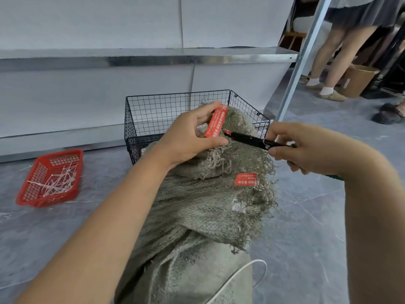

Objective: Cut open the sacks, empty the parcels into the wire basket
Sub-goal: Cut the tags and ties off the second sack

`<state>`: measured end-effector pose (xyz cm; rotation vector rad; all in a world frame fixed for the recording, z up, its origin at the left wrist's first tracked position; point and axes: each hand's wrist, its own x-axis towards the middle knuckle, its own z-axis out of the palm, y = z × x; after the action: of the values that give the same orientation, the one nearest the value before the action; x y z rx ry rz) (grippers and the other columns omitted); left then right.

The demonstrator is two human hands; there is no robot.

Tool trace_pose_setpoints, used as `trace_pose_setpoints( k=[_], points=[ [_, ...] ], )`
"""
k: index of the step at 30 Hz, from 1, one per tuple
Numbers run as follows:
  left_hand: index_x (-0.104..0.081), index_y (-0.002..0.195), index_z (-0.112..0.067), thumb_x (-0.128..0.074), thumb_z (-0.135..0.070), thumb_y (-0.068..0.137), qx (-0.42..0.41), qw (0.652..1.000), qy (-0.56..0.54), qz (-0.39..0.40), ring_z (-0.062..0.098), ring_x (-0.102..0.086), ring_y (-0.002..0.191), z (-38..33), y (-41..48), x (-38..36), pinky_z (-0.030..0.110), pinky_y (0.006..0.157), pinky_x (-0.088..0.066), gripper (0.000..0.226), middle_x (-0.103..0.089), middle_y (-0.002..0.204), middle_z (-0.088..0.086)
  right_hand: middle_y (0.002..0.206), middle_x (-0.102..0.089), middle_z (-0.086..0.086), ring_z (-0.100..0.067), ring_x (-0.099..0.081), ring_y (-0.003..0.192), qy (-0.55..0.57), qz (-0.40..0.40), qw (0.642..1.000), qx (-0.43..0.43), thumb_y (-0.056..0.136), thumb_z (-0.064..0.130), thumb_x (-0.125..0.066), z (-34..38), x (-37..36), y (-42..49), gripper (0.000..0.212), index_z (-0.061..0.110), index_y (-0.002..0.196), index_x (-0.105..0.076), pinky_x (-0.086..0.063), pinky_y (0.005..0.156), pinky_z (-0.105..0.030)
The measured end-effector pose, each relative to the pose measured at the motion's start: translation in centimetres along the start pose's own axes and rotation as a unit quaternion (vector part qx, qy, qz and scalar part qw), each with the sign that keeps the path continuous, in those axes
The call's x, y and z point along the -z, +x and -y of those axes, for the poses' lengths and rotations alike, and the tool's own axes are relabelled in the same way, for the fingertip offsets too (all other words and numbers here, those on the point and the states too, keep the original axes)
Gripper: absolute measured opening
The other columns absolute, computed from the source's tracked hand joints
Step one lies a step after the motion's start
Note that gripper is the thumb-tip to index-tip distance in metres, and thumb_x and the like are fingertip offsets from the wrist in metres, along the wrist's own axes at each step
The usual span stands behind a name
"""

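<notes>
The sack, not yet opened, was stood at 6 o'clock of the wire basket. Its tagged top was pinched by the left hand fingers. A cutter was gripped by the right hand. Cutting and emptying were judged still to be done.

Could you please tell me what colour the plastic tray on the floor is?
The plastic tray is red; the head view shows it.

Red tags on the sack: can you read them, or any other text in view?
Upper red tag, pinched by the left hand: white print, too blurred to read.
Lower red tag on the sack: white print, too blurred to read.
Cardboard box label: too small to read.
Black cutter in the right hand: no readable marking.
</notes>
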<state>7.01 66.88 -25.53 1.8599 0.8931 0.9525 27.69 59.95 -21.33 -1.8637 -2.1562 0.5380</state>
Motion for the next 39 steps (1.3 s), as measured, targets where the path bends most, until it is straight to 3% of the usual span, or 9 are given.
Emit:
trace_pose_setpoints(
  k=[5, 12, 15, 18, 23, 27, 33, 37, 39],
  points=[
    [-0.036, 0.141, -0.018, -0.078, -0.014, 0.067, 0.001, 1.0, 0.004, 0.017, 0.009, -0.037, 0.135, 0.4, 0.2, -0.1, 0.04, 0.111, -0.036, 0.086, -0.038, 0.147, -0.002, 0.069, -0.057, 0.005, -0.009, -0.053, 0.05, -0.029, -0.029, 0.999, 0.011, 0.094, 0.024, -0.05, 0.3, -0.8, 0.8, 0.019, 0.028, 0.075, -0.046, -0.039, 0.049, -0.024],
    [-0.048, 0.133, -0.019, -0.078, -0.023, 0.06, -0.003, 1.0, 0.001, 0.011, 0.01, -0.046, 0.129, 0.7, 0.2, -0.4, 0.033, 0.107, -0.041, 0.079, -0.05, 0.139, 0.0, 0.066, -0.054, 0.009, -0.005, -0.048, 0.042, 0.024, -0.047, 0.997, 0.054, 0.091, 0.02, -0.055, 0.0, -1.4, 1.5, 0.023, 0.03, 0.072, -0.047, -0.042, 0.05, -0.026],
    [-0.06, 0.112, -0.028, -0.076, -0.029, 0.053, -0.006, 1.0, -0.019, 0.006, 0.006, -0.06, 0.106, 0.6, 0.2, -0.8, 0.026, 0.096, -0.048, 0.061, -0.064, 0.118, -0.002, 0.068, -0.055, 0.008, -0.003, -0.05, 0.041, 0.057, -0.051, 0.994, 0.076, 0.091, 0.018, -0.056, -0.7, -1.8, 1.9, 0.02, 0.029, 0.075, -0.05, -0.043, 0.05, -0.026],
    [-0.068, 0.087, -0.025, -0.075, -0.027, 0.048, 0.012, 0.991, -0.132, 0.012, -0.001, -0.066, 0.067, 0.9, 0.3, -0.6, 0.013, 0.067, -0.054, 0.04, -0.072, 0.074, -0.01, 0.066, -0.058, 0.007, -0.009, -0.053, 0.045, 0.166, -0.046, 0.98, 0.1, 0.09, 0.012, -0.057, -1.3, -1.7, 1.8, 0.015, 0.022, 0.079, -0.055, -0.044, 0.045, -0.023],
    [-0.072, 0.061, -0.017, -0.068, -0.033, 0.05, 0.051, 0.963, -0.262, 0.037, 0.003, -0.064, 0.051, 1.1, 0.3, -0.4, 0.015, 0.052, -0.053, 0.02, -0.068, 0.057, -0.006, 0.063, -0.059, -0.002, -0.013, -0.047, 0.04, 0.331, -0.039, 0.934, 0.127, 0.081, 0.015, -0.059, -1.5, -2.7, 1.8, 0.009, 0.009, 0.075, -0.057, -0.039, 0.038, -0.023],
    [-0.06, 0.063, -0.016, -0.061, -0.015, 0.082, 0.052, 0.976, -0.2, -0.062, 0.0, -0.058, 0.047, 1.4, 1.2, -0.8, 0.015, 0.053, -0.05, 0.019, -0.064, 0.051, -0.009, 0.062, -0.06, -0.002, -0.012, -0.044, 0.038, 0.399, -0.04, 0.911, 0.098, 0.086, 0.012, -0.054, -1.0, -3.3, 2.0, 0.012, 0.005, 0.077, -0.056, -0.036, 0.034, -0.021],
    [-0.065, 0.063, -0.019, -0.067, -0.021, 0.081, 0.069, 0.957, -0.187, -0.208, 0.013, -0.062, 0.063, 2.7, 1.6, -2.3, 0.034, 0.074, -0.053, 0.018, -0.067, 0.061, -0.007, 0.064, -0.058, -0.007, -0.013, -0.045, 0.039, 0.431, -0.089, 0.898, -0.02, 0.093, 0.01, -0.052, 0.8, -6.3, 3.6, 0.014, 0.009, 0.08, -0.057, -0.039, 0.035, -0.022],
    [-0.062, 0.064, -0.017, -0.068, -0.022, 0.081, 0.064, 0.945, -0.189, -0.26, 0.003, -0.061, 0.053, 2.7, 1.7, -2.5, 0.023, 0.062, -0.053, 0.019, -0.065, 0.055, -0.01, 0.046, -0.052, 0.0, -0.012, -0.042, 0.033, 0.483, -0.131, 0.865, -0.04, 0.095, 0.013, -0.049, 2.9, -9.1, 4.3, 0.022, 0.012, 0.074, -0.053, -0.037, 0.038, -0.023],
    [-0.062, 0.063, -0.017, -0.068, -0.025, 0.081, 0.08, 0.95, -0.169, -0.252, 0.003, -0.061, 0.052, 3.3, 1.6, -2.7, 0.023, 0.061, -0.052, 0.021, -0.065, 0.054, -0.01, 0.047, -0.051, 0.003, -0.011, -0.042, 0.035, 0.552, -0.164, 0.814, -0.08, 0.096, 0.017, -0.049, 3.1, -8.6, 4.9, 0.024, 0.012, 0.073, -0.053, -0.038, 0.04, -0.024]
  ],
)
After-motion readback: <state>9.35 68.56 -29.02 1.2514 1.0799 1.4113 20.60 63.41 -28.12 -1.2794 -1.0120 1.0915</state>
